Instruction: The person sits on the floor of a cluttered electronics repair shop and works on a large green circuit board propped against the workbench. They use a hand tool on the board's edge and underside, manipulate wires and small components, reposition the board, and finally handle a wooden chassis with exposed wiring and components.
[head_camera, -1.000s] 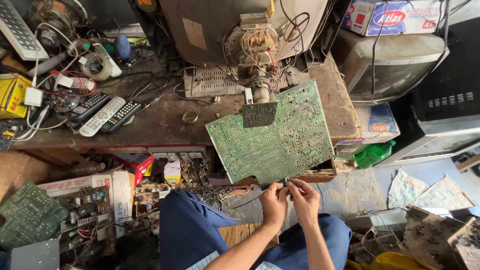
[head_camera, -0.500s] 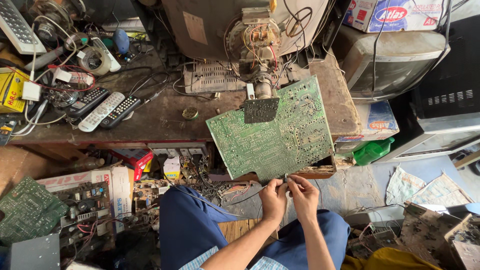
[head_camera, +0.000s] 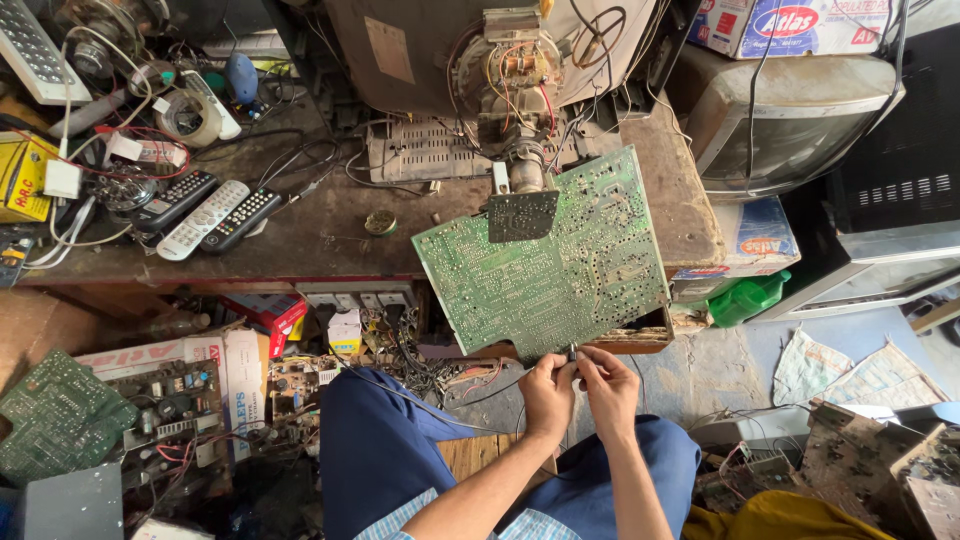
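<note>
Daylight fills the scene, soft and even, with no hard shadows. It is brightest at the right, where the pale floor (head_camera: 760, 350) and the screen (head_camera: 790, 120) of the old set catch a mild sheen. Under the bench (head_camera: 300, 240) the clutter at near left sits in dim shade. The green board (head_camera: 545, 265) is sharp, its fine traces legible. Straight lines bow at the edges from the wide lens, and the corners look slightly soft.

We saw three remotes (head_camera: 205, 212) on the bench (head_camera: 300, 235), tape roll (head_camera: 187, 118), green jug (head_camera: 748, 297), old monitor (head_camera: 790, 120).
</note>
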